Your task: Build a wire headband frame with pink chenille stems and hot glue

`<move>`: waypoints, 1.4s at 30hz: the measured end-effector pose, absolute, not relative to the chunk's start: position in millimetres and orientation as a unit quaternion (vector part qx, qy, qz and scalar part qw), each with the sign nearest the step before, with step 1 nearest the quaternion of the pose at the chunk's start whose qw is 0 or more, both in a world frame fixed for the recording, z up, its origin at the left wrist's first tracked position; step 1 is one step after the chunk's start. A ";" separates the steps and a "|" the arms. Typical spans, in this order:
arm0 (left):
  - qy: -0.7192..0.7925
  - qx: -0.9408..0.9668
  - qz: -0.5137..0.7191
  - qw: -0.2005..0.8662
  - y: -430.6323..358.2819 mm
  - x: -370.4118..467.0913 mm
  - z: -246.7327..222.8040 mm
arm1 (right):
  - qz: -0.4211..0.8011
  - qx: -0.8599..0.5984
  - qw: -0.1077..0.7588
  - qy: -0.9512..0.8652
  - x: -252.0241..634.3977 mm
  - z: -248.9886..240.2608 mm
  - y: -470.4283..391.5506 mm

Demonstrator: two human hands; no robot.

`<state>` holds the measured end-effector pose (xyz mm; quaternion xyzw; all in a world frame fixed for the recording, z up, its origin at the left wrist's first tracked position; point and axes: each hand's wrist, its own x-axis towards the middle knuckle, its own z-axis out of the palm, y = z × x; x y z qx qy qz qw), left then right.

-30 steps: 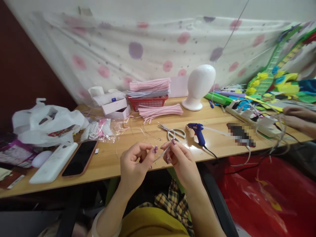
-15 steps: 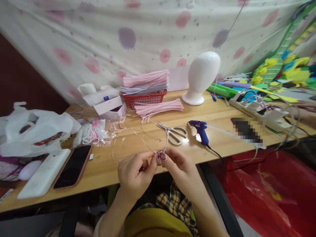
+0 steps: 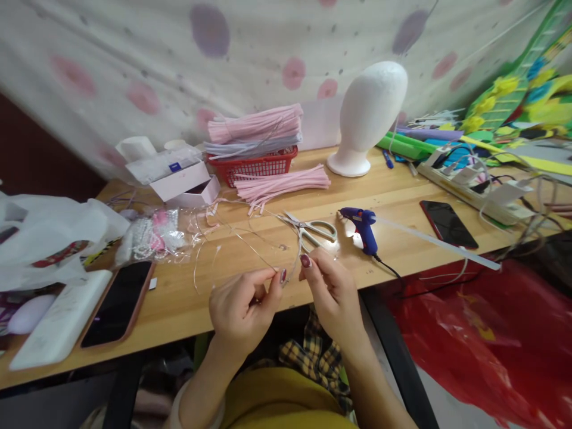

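Observation:
My left hand [image 3: 245, 304] is closed, with thumb and index finger pinching a thin pale wire [image 3: 255, 252] near the table's front edge. The wire runs back in loose loops over the wood, and a strand curves up from the fingertips towards the scissors. My right hand [image 3: 333, 292] is a little apart to the right, its thumb and fingers pressed together; anything between them is too small to make out. Just beyond it lie scissors [image 3: 319, 232] with pale handles. A blue glue gun [image 3: 364, 229] with a long clear glue stick [image 3: 438, 241] rests to the right.
Behind stand a red basket [image 3: 261, 167] with pink and lilac pipe cleaners, more pink pipe cleaners [image 3: 283, 186], and a white foam head [image 3: 370, 113]. Left are bagged pearl beads [image 3: 154, 235], a phone [image 3: 118, 304] and white boxes [image 3: 181, 179]. A power strip [image 3: 478, 193] is at right.
My hands have come apart: the right has moved right and slightly up from the left, which keeps its pinch on the wire. The camera view has tilted down slightly.

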<state>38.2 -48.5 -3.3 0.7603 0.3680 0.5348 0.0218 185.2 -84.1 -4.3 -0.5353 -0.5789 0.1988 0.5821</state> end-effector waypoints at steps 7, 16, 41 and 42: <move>0.371 0.753 0.542 0.025 -50.9 36.4 -5.0 | 0.287 -0.434 0.682 -0.514 184.6 -12.4 -83.4; 0.386 0.742 0.546 0.040 -55.2 35.2 -1.2 | 0.504 -0.274 0.728 -0.375 177.3 -16.3 -78.7; 0.474 0.622 0.499 0.373 -56.4 31.5 8.5 | 0.563 -0.245 0.657 -0.437 198.4 -20.4 -75.2; 0.466 0.638 0.491 0.367 -55.4 30.2 7.2 | 0.565 -0.244 0.657 -0.435 198.6 -20.0 -74.8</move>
